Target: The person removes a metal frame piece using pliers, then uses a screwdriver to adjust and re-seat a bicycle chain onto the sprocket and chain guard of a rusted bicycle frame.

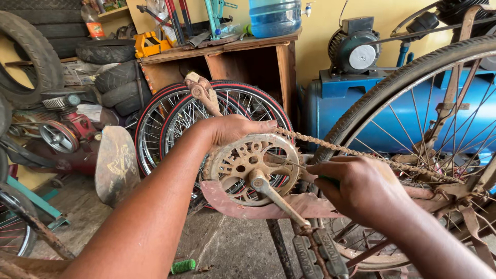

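An upturned rusty bicycle fills the middle. My left hand (pixel 232 129) lies over the top of its chainring (pixel 253 165), fingers resting on the rusty chain (pixel 341 149) where it meets the teeth. My right hand (pixel 356 188) is closed around a green-handled tool whose thin metal tip points at the chainring's right side. A crank arm (pixel 276 200) runs down to a black pedal (pixel 318 256); the other crank (pixel 202 93) points up. The rear wheel (pixel 413 77) stands at the right.
Two spoked wheels with red-lined tyres (pixel 170 119) lean on a wooden bench (pixel 258 57). A blue compressor with motor (pixel 356 51) stands behind. Old tyres (pixel 31 51) and a red engine (pixel 67 132) crowd the left. A green cylinder (pixel 183 266) lies on the concrete floor.
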